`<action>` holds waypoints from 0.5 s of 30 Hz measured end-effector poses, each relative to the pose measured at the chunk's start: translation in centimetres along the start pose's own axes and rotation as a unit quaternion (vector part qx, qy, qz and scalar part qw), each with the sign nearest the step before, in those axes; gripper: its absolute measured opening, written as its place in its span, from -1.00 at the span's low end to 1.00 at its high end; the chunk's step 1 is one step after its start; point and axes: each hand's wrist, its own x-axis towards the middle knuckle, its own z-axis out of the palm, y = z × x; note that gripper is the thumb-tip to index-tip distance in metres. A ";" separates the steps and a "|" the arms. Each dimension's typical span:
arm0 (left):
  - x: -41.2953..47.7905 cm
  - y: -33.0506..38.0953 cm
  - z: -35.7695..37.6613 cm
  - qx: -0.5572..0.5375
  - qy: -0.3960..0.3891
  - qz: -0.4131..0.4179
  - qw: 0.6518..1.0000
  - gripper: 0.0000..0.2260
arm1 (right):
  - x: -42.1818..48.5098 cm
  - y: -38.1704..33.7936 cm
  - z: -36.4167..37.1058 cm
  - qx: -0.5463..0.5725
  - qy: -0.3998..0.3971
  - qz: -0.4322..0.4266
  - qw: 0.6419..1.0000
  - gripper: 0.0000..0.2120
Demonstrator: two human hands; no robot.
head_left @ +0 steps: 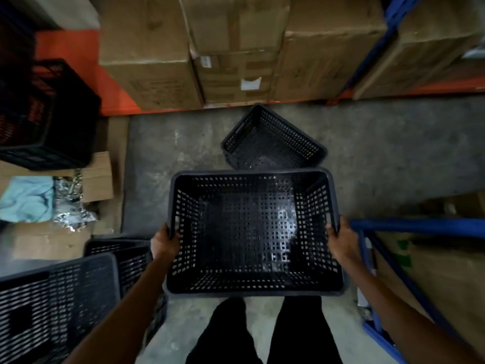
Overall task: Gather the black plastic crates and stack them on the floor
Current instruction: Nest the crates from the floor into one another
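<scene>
I hold a black perforated plastic crate [252, 232] upright in front of my legs, its open top facing me. My left hand [164, 243] grips its left handle slot and my right hand [341, 239] grips the right one. Beyond it, a second black crate [273, 139] sits on the concrete floor, turned at an angle. At the lower left are two more black crates [52, 298], one [126, 254] partly hidden behind the other. A dark crate [44, 114] stands at the left edge.
Cardboard boxes [236, 48] fill an orange rack shelf [78, 61] ahead. A blue rack frame [393, 258] with a box stands at my right. Flattened cardboard, a light blue cloth [26, 198] and foil lie on the floor at left.
</scene>
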 end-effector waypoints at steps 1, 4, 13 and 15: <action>-0.9 -2.3 -1.0 -0.006 0.004 -0.001 1.000 -0.68 | -1.9 -0.4 1.0 -0.004 -0.012 -0.002 1.000 -0.67; -2.1 -7.7 -2.2 -0.003 0.008 -0.003 1.000 -0.66 | -5.3 -1.1 3.2 -0.039 -0.055 -0.006 0.998 -0.62; 3.1 -16.2 0.1 0.061 -0.037 0.027 0.997 -0.50 | -4.4 -2.7 10.1 -0.084 -0.174 -0.011 0.981 -0.65; 4.8 -16.5 1.2 0.062 -0.038 0.035 0.997 -0.55 | -3.4 -2.8 11.2 -0.086 -0.179 -0.003 0.980 -0.68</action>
